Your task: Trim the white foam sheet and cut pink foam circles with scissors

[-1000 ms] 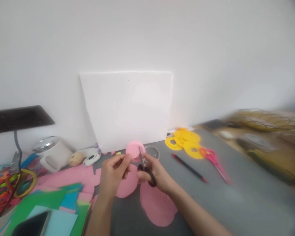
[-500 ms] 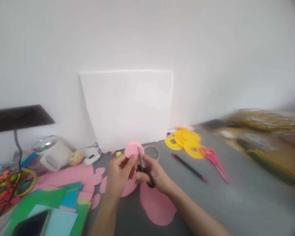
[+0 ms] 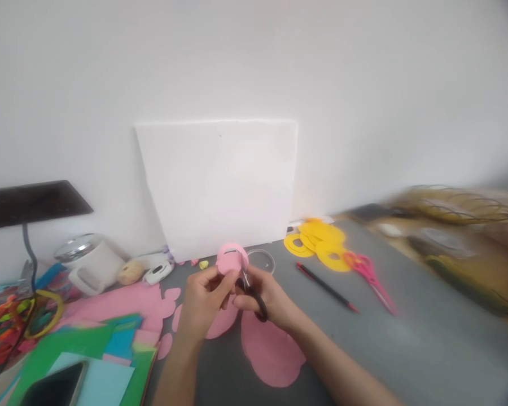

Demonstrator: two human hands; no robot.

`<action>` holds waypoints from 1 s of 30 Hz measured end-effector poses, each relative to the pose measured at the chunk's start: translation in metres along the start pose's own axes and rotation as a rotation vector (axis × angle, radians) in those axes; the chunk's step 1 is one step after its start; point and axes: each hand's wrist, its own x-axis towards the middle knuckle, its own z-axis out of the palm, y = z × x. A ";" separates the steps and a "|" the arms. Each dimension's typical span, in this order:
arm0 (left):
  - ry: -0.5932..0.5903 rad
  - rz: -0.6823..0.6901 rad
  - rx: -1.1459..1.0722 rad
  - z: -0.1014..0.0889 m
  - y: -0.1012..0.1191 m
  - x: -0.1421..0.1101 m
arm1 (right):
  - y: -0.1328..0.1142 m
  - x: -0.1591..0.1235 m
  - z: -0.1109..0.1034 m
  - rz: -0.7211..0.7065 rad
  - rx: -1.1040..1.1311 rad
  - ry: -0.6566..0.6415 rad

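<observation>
My left hand pinches the lower edge of a round pink paper piece, held up above the desk. A curved slit shows near the top of that piece. In my right hand are black-handled scissors, with their blades at the right side of the pink round. Larger pink paper shapes lie on the grey desk beneath my hands. A clear ring rests just behind my right hand.
Yellow paper rings, a black pencil and pink scissors lie to the right. A white board leans on the wall. At the left are coloured papers, a phone and a white mug-like container.
The pink round has turned in my fingers, and a curved slit now shows along its top. The scissor blades have shifted slightly around its right side.
</observation>
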 end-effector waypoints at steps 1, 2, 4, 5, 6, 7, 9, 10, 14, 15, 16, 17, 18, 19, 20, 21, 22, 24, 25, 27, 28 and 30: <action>0.001 0.003 0.004 0.000 0.000 0.000 | 0.000 0.000 0.000 -0.002 -0.006 -0.002; 0.001 0.005 0.004 0.000 0.001 -0.001 | 0.000 0.000 0.000 -0.004 -0.009 -0.005; -0.001 0.004 -0.002 -0.001 0.001 -0.001 | 0.001 -0.001 0.000 -0.004 -0.012 -0.011; 0.000 0.001 -0.005 -0.001 0.001 -0.001 | 0.001 -0.001 0.000 0.000 -0.013 -0.011; 0.003 -0.002 -0.009 -0.002 0.001 0.000 | 0.001 -0.001 0.000 0.005 -0.015 -0.011; 0.009 -0.007 -0.012 -0.002 0.001 0.000 | 0.000 -0.001 0.000 0.013 -0.017 -0.010; 0.021 -0.016 -0.019 -0.003 0.000 0.000 | -0.001 -0.001 0.001 0.030 -0.028 -0.007; 0.026 -0.020 -0.023 -0.003 0.000 0.001 | -0.002 -0.001 0.001 0.036 -0.034 -0.008; 0.030 -0.019 -0.039 -0.006 0.000 0.001 | -0.004 -0.002 0.002 0.050 -0.046 -0.003; 0.029 -0.019 -0.042 -0.006 0.000 0.002 | -0.004 -0.002 0.002 0.053 -0.047 0.000; 0.031 -0.019 -0.043 -0.007 0.000 0.002 | -0.004 -0.002 0.002 0.057 -0.049 0.003; 0.032 -0.021 -0.043 -0.007 0.000 0.002 | -0.004 -0.002 0.002 0.060 -0.051 0.006; 0.033 -0.023 -0.043 -0.007 0.001 0.002 | -0.003 -0.002 0.002 0.061 -0.054 0.007; 0.033 -0.025 -0.043 -0.007 0.001 0.002 | -0.003 -0.002 0.002 0.062 -0.055 0.008; 0.033 -0.023 -0.045 -0.007 0.001 0.002 | -0.003 -0.003 0.002 0.064 -0.056 0.007; 0.033 -0.021 -0.046 -0.007 0.002 0.002 | -0.003 -0.003 0.002 0.068 -0.057 0.005; 0.033 -0.016 -0.046 -0.007 0.002 0.001 | -0.003 -0.003 0.002 0.073 -0.059 0.006; 0.036 -0.006 -0.046 -0.008 0.002 0.001 | -0.002 -0.002 0.002 0.086 -0.062 0.010; 0.034 -0.002 -0.047 -0.008 0.002 0.001 | -0.001 -0.002 0.002 0.092 -0.062 0.012; 0.029 0.004 -0.052 -0.009 0.000 0.001 | 0.000 -0.002 0.002 0.094 -0.062 0.014; 0.029 0.006 -0.057 -0.010 0.000 0.001 | 0.000 -0.002 0.001 0.094 -0.063 0.014; 0.040 0.006 -0.068 -0.011 -0.002 0.002 | 0.000 -0.002 0.001 0.098 -0.063 0.015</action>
